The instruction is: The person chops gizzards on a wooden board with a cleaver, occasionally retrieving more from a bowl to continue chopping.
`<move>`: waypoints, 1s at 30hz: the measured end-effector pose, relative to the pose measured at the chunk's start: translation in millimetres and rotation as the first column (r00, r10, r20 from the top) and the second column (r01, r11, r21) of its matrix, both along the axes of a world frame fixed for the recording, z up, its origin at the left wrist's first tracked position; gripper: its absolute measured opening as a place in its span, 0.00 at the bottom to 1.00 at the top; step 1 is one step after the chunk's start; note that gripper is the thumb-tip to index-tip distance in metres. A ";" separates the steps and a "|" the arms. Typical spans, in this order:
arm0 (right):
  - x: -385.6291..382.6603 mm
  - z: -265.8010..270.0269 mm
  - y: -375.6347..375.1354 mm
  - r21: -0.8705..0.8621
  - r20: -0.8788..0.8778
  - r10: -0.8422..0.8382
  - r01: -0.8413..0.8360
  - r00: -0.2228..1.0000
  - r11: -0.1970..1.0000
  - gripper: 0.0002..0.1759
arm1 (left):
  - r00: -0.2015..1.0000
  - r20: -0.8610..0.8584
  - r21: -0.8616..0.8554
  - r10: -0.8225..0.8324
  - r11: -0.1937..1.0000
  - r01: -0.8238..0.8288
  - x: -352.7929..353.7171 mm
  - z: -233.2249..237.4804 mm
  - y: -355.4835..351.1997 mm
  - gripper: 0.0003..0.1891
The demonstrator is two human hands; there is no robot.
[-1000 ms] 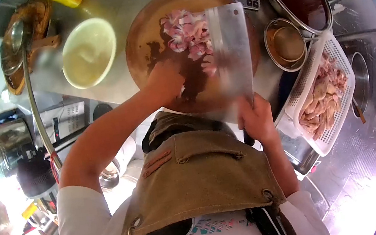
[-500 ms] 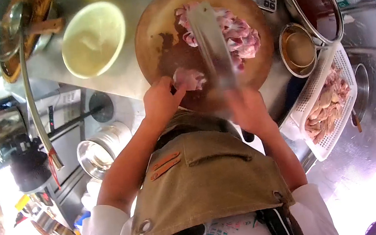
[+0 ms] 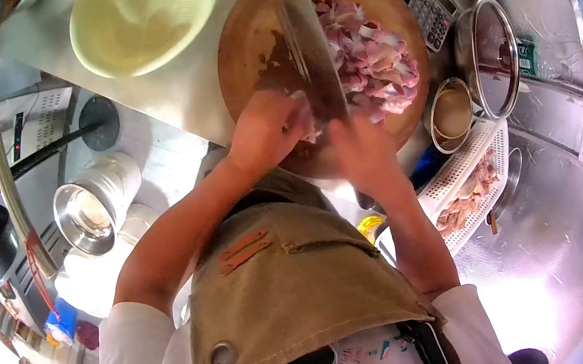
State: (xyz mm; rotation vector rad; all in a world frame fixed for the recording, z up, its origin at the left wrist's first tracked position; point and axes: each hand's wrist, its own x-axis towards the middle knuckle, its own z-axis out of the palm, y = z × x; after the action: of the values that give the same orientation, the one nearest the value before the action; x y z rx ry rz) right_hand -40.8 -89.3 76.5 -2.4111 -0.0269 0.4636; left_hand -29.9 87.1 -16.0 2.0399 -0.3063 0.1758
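Observation:
A round wooden chopping board (image 3: 240,43) lies in front of me, with a pile of chopped raw meat (image 3: 374,56) on its right half. My right hand (image 3: 366,152), blurred, is closed round the handle end of a cleaver (image 3: 313,50). The broad blade stands between the pile and my left hand, its far end pointing away from me. At the board's near left, my left hand (image 3: 269,131) has its fingers closed on a piece of raw meat (image 3: 307,123), close beside the blade. The hand covers part of that piece.
A pale yellow strainer bowl (image 3: 91,53) stands at the left of the counter. Right of the board are a calculator (image 3: 432,10), a metal pot of dark red liquid (image 3: 495,54), a small metal bowl (image 3: 451,116) and a white perforated basket (image 3: 500,143) holding meat pieces.
The whole view has shifted and turned a little. My left hand now covers more of the meat piece and sits nearer the blade. The cleaver remains in my right hand.

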 end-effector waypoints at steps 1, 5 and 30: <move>1.1 -2.8 0.4 -0.041 0.084 0.082 -0.079 0.993 0.996 0.17 | 1.000 -0.004 -0.011 -0.020 1.000 0.020 -0.3 -2.6 -0.2 0.08; 7.1 -11.5 1.3 -0.071 0.172 0.194 -0.185 0.966 0.980 0.17 | 0.997 0.066 -0.102 0.027 0.995 -0.020 -0.5 -13.5 -3.7 0.08; 26.7 -46.9 -4.1 -0.187 0.068 0.143 -0.129 0.987 0.974 0.21 | 0.926 0.310 0.122 -0.217 0.975 0.188 -13.1 -39.4 10.1 0.13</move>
State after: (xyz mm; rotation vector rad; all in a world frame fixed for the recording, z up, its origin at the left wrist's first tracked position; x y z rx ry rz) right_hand -14.1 -93.4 29.6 -2.6189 -0.1944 0.4473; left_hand -43.0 97.2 -55.4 2.0491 -0.7387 0.3737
